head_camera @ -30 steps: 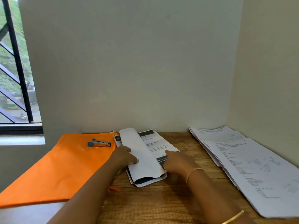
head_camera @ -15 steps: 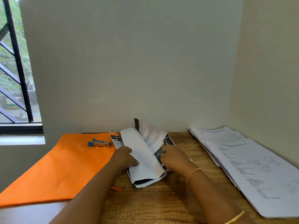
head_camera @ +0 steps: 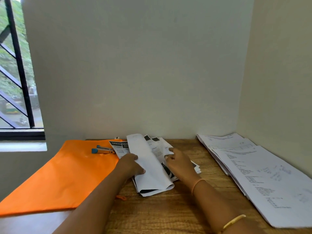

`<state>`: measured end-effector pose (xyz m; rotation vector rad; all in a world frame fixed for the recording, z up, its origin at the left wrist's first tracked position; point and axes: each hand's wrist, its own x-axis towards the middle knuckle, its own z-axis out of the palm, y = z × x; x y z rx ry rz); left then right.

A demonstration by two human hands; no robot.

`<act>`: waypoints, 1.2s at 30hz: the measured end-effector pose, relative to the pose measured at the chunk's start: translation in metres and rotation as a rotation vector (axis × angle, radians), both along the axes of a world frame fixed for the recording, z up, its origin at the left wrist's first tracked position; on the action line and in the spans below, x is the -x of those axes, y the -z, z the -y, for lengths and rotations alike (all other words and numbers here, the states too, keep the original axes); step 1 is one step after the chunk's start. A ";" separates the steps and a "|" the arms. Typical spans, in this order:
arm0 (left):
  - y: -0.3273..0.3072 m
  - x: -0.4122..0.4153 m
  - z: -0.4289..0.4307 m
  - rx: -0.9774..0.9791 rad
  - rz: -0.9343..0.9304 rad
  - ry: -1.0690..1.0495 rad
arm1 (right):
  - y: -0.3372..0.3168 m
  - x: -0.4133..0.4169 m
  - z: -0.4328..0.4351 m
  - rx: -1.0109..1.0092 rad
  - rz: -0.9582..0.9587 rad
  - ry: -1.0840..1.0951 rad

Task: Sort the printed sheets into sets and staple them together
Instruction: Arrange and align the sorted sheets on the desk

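left hand (head_camera: 130, 164) grip grasping folded-back sheet (head_camera: 148, 166), right hand (head_camera: 180, 164) grip unclear, lower sheets (head_camera: 118, 147) mostly hidden

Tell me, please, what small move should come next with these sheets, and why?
Probably the right hand lifts the next printed sheet off the fan, since the left hand holds the turned-back pages aside and the stapler lies untouched.

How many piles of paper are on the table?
2. The middle pile lies mid-table, gripped by the left hand and touched by the right hand. The right pile spreads along the right wall. More may hide underneath.
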<state>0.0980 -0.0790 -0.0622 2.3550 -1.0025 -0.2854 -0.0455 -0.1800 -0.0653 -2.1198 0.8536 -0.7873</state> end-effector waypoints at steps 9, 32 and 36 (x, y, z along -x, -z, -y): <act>0.001 0.002 -0.002 0.062 -0.085 -0.032 | 0.002 0.005 0.007 0.228 -0.006 0.113; 0.001 0.002 -0.009 0.446 -0.211 -0.222 | -0.006 0.018 -0.002 0.230 -0.880 0.018; 0.003 0.003 -0.008 0.367 -0.219 -0.167 | -0.006 0.017 -0.002 0.172 -1.019 -0.011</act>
